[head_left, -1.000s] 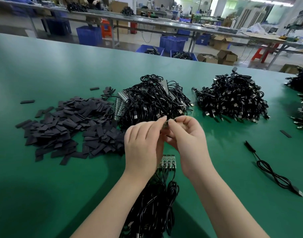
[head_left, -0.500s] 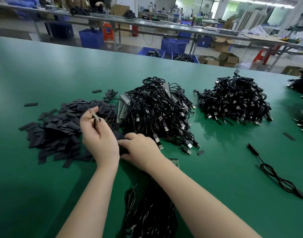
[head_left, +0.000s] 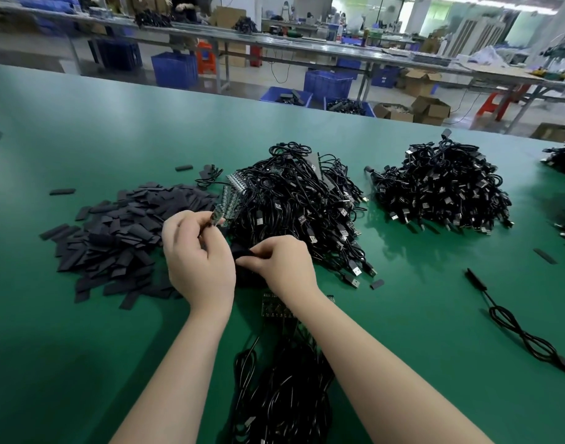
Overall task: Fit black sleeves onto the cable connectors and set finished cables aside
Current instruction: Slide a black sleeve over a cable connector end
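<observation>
Green table (head_left: pixel 82 347) carries our sleeve heap (head_left: pixel 114 238), left of the cable pile (head_left: pixel 294 213). Our left hand (head_left: pixel 197 261) pinches a connector (head_left: pixel 215 216) upright; our right hand (head_left: pixel 281 264), just beside, pinches a black sleeve (head_left: pixel 242 254) lying crosswise below it.

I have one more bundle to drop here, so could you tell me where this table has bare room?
Bare green table lies behind the sleeve pile, and at near left beside the left hand. A narrower gap separates the two cable heaps. The middle is crowded.
</observation>
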Demonstrator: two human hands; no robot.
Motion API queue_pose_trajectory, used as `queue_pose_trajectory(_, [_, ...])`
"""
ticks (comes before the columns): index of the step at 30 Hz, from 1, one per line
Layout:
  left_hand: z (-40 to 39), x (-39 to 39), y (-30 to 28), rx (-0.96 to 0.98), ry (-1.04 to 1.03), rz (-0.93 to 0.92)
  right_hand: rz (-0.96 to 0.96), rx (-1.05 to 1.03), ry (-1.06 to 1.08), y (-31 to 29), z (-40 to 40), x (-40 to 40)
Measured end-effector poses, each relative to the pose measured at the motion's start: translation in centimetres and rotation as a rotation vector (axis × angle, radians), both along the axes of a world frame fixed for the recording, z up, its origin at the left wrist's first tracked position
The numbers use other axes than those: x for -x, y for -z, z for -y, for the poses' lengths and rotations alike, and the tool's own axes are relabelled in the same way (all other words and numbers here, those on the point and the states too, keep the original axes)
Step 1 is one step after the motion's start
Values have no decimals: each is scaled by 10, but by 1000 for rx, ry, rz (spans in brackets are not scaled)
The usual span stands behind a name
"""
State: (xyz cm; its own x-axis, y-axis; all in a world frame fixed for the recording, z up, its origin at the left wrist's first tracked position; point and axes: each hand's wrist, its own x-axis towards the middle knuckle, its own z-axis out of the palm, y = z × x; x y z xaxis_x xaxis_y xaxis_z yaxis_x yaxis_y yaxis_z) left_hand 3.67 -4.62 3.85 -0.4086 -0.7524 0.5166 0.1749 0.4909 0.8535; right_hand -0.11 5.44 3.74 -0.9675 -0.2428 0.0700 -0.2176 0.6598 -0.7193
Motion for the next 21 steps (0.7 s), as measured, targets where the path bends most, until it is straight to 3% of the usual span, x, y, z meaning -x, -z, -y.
queue_pose_trajectory(4, [-2,1,3,118,110,101,112,173,30,1,-9,2])
queue_pose_trajectory(9, [-14,-1,9,396,243,346,101,409,135,3,-33,0])
queue_pose_trajectory(13, [-22,-1,14,499,363,458,204,736,227,12,-66,-5])
queue_pose_trajectory(21, [-31,1,26,731,496,592,68,950,377,43,-116,-22])
